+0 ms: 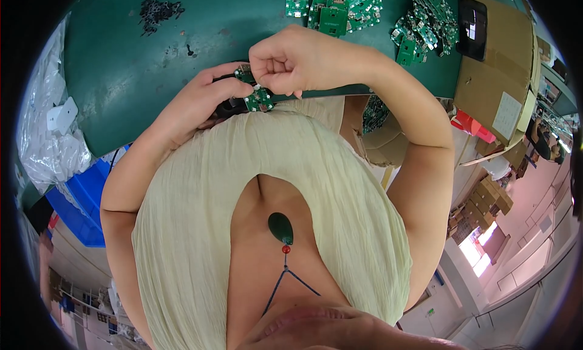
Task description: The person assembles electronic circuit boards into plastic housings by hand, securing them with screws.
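Note:
Close to my body, at the table's near edge, my left hand (197, 101) grips a green circuit board (260, 101) between thumb and fingers. A dark object partly shows beneath that hand; its kind is hidden. My right hand (294, 61) is closed, with fingers curled and the fingertips against the board's right side. Whatever those fingertips pinch, if anything, is too small and covered to make out. Beyond the hands, a cluster of small black parts (159, 13) lies at the far left of the green table (115, 64), with a few loose ones nearer.
Green circuit boards (349, 10) are heaped at the far side, with another pile (425, 22) to their right. A black phone (472, 28) rests against a cardboard box (495, 77). Below the table edge sits an open carton (382, 145). Leftward are clear plastic bags (45, 143) and a blue bin (79, 201).

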Demonstrator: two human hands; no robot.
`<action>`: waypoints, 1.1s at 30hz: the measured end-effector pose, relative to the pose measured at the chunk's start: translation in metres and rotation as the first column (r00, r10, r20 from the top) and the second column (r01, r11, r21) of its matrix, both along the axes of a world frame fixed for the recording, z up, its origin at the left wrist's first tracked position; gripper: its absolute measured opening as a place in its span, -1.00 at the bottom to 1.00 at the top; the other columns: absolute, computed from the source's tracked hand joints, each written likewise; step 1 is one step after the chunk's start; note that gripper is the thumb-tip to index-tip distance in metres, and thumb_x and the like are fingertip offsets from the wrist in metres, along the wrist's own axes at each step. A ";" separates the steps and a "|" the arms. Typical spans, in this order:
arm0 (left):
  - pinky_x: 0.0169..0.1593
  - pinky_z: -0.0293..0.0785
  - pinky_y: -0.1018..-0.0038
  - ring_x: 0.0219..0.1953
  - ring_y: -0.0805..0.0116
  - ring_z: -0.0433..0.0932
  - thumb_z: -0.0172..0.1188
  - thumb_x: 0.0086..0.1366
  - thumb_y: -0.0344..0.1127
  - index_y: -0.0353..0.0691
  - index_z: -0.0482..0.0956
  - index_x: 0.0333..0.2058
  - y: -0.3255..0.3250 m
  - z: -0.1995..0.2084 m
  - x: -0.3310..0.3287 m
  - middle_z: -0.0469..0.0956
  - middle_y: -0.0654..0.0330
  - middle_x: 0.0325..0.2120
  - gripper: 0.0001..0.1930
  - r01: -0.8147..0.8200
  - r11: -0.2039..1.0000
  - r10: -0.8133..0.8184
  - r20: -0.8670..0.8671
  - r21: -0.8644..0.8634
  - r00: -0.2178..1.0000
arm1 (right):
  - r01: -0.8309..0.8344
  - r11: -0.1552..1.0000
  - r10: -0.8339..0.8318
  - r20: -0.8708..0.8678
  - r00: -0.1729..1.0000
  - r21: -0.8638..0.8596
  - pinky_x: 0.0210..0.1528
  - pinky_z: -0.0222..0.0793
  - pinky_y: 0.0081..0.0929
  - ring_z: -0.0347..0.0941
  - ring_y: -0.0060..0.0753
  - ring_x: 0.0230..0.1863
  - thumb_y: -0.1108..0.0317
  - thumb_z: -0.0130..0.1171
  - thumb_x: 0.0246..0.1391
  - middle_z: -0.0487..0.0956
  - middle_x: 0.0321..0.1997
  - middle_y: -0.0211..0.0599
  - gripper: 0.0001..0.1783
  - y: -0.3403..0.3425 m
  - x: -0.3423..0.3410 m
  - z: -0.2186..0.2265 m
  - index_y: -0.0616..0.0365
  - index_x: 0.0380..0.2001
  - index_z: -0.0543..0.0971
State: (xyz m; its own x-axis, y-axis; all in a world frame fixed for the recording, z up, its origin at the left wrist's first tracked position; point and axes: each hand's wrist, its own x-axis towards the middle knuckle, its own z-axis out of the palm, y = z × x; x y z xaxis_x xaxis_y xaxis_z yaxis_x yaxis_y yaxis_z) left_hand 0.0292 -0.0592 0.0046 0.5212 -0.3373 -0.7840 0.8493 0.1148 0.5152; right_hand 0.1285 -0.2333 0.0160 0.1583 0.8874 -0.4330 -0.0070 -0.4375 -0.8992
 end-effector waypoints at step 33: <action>-0.09 0.29 0.63 -0.21 0.53 0.41 0.02 0.09 -0.30 -0.33 0.39 -0.08 -0.004 -0.006 -0.003 0.48 0.24 -0.27 -0.60 0.025 0.998 -0.023 0.042 -0.060 0.999 | -0.257 0.947 0.058 0.685 0.726 0.193 -0.44 0.35 -0.31 0.38 -0.13 -0.46 0.52 0.10 -0.30 0.38 -0.55 -0.17 -0.83 0.000 -0.025 -0.003 0.27 -0.53 0.35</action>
